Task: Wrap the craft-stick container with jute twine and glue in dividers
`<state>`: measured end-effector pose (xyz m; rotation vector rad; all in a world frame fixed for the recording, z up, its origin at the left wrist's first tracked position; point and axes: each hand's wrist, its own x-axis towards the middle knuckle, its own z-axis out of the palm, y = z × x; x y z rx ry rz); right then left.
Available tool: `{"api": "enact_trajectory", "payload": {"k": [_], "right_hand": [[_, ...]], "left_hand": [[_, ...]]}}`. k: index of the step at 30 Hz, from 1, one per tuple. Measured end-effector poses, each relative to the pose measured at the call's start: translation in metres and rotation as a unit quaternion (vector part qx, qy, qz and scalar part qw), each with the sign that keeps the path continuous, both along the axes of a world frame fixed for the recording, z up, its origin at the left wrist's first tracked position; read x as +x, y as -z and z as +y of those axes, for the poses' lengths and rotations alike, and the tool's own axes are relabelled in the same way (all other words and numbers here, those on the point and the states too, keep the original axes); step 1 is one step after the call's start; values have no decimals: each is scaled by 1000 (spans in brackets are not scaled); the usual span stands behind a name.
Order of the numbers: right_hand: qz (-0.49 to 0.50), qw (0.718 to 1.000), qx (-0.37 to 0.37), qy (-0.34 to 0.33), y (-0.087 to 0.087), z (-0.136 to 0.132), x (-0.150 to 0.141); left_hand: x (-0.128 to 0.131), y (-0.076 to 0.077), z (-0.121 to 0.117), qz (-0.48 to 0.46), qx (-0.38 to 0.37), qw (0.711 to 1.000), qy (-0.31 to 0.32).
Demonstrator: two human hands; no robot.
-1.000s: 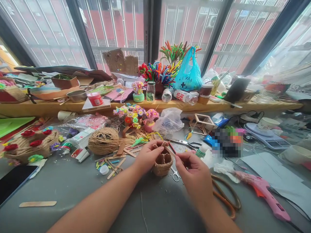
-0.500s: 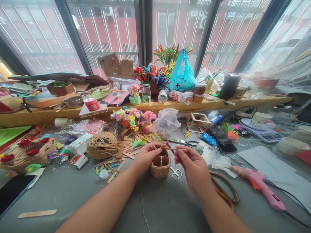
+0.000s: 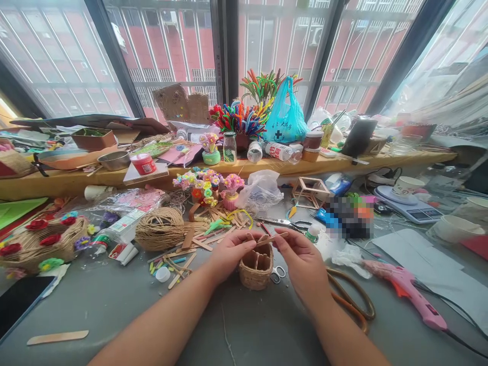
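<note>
A small twine-wrapped basket [image 3: 256,274] with an inner divider sits in front of me, between my hands. My left hand [image 3: 236,250] is closed at its back left rim, fingers partly hidden behind it. Between thumb and fingers, my right hand [image 3: 301,256] pinches a flat wooden craft stick [image 3: 271,239], which lies slanted across the basket's back rim. The stick's left end comes close to my left thumb; whether they touch I cannot tell. White-handled scissors [image 3: 278,274] lie just right of the basket, partly hidden.
A ball of twine [image 3: 160,229] and scattered craft sticks [image 3: 202,243] lie left of the hands. At right are a coiled brown cord [image 3: 354,295] and a pink glue gun [image 3: 412,295] with its cable. One loose stick [image 3: 57,337] lies front left, near a phone [image 3: 23,305].
My right hand has shifted slightly left, bringing the stick over the basket's back rim and tilting it. The basket has moved a little right and toward me.
</note>
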<state>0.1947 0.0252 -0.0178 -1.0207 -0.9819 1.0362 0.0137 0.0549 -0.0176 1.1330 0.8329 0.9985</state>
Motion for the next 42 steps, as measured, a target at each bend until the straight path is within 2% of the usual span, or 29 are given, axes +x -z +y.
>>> {"api": "enact_trajectory", "payload": {"k": [5,10,12,17,22,25,29,35,42], "right_hand": [[-46,998,27,-29,1,2,-5],[1,999,1,-36,6,3,-9],[12,999,-14,-42,7,3,-9],[-41,998,-6,-43,3,1,-2],[86,996,-13,-5,2,3,5],[141,990,0,30,2,4,7],[155,988,5,15,1,2,6],[150,989,2,-10,2,0,3],[195,980,-19,10,5,8,4]], "left_hand": [[3,-9,1,27,-20,999,9],[2,-17,5,33,-35,999,23],[2,-17,6,38,-36,998,26],[1,-12,5,45,-47,998,16],[-3,-8,4,-34,-40,999,1],[-4,-8,5,-25,0,998,-63],[-1,-9,6,-15,16,994,-107],[1,-11,3,-30,17,992,-121],[-1,-11,1,15,76,990,-118]]}}
